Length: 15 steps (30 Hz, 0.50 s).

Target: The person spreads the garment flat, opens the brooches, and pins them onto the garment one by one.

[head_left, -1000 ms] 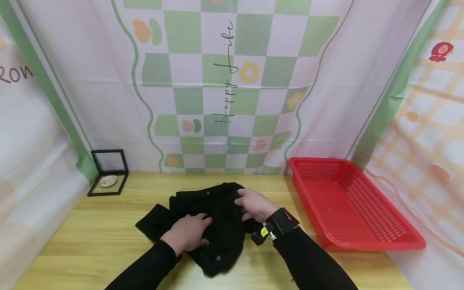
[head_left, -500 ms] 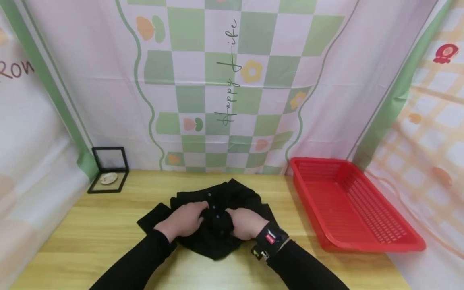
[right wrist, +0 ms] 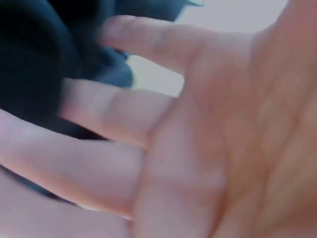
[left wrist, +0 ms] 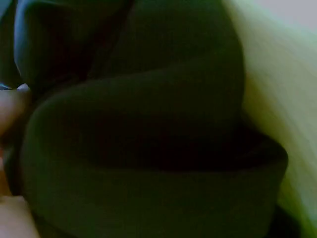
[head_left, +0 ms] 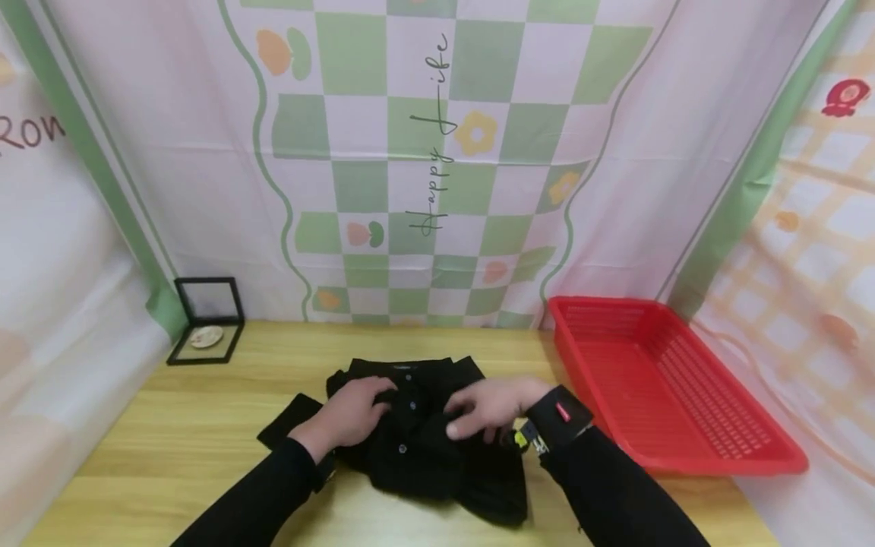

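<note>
A black buttoned shirt (head_left: 424, 475) lies bunched on the wooden table, its collar side toward the back wall and one sleeve sticking out at the left. My left hand (head_left: 350, 414) pinches the cloth left of the button row; its fingertips are partly hidden among the folds. In the left wrist view, folds of the shirt (left wrist: 148, 124) fill most of the picture. Over the shirt's right part, my right hand (head_left: 494, 406) has its fingers spread and loosely bent. The right wrist view shows the palm of this right hand (right wrist: 198, 134) and blurred fingers beside dark cloth, gripping nothing.
A red plastic basket (head_left: 697, 461) stands at the right of the table. Far left, a small black frame (head_left: 239, 334) stands open with a round pale disc (head_left: 206, 336) in it. A patterned curtain (head_left: 417, 228) closes off the back.
Both hands gripped the shirt's middle half a second ago; the right hand has since let go and moved right. The shirt's right part now spreads nearer the front. The left hand has hardly moved.
</note>
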Each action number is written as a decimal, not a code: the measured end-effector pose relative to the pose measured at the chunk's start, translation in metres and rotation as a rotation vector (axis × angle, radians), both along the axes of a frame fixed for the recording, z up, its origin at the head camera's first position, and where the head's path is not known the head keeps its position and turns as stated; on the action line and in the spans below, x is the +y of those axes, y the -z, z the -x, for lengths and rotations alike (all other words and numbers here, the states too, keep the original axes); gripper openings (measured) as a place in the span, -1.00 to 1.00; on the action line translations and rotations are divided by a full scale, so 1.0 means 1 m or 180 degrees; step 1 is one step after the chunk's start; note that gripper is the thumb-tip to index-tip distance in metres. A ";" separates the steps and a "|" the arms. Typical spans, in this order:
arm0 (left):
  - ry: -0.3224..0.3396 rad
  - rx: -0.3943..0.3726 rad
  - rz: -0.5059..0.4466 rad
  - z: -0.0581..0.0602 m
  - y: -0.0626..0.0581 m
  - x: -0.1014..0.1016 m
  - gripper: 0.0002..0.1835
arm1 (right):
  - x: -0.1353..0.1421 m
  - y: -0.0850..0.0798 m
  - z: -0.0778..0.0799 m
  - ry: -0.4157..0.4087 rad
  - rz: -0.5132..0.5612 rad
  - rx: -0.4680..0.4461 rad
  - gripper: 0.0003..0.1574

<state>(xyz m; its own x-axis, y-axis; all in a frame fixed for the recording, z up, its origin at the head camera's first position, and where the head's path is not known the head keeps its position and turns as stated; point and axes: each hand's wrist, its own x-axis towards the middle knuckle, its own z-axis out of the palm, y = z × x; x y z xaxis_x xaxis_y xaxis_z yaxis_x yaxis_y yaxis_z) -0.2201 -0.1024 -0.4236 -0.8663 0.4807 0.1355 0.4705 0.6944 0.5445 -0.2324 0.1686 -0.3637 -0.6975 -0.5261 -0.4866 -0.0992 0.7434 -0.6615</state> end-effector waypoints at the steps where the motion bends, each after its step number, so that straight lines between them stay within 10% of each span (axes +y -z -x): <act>1: 0.0068 -0.0045 0.0093 -0.001 0.001 -0.001 -0.75 | -0.002 -0.006 0.006 -0.0059 -0.0093 0.0192 -0.48; 8: 0.0223 -0.0129 0.0576 -0.002 0.002 -0.002 -0.74 | -0.033 0.006 0.056 -0.0567 -0.0521 0.2186 -0.76; 15: 0.0271 -0.0210 0.0880 -0.002 0.002 0.000 -0.57 | -0.051 0.039 0.069 -0.0722 -0.1000 0.2285 -0.44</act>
<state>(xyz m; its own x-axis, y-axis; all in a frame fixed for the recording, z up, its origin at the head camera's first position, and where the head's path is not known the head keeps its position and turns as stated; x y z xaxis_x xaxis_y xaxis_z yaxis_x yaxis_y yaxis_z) -0.2180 -0.1025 -0.4257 -0.8239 0.5629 -0.0658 0.5034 0.7801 0.3715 -0.3011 0.1180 -0.4031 -0.7883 -0.6054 -0.1099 -0.5902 0.7944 -0.1434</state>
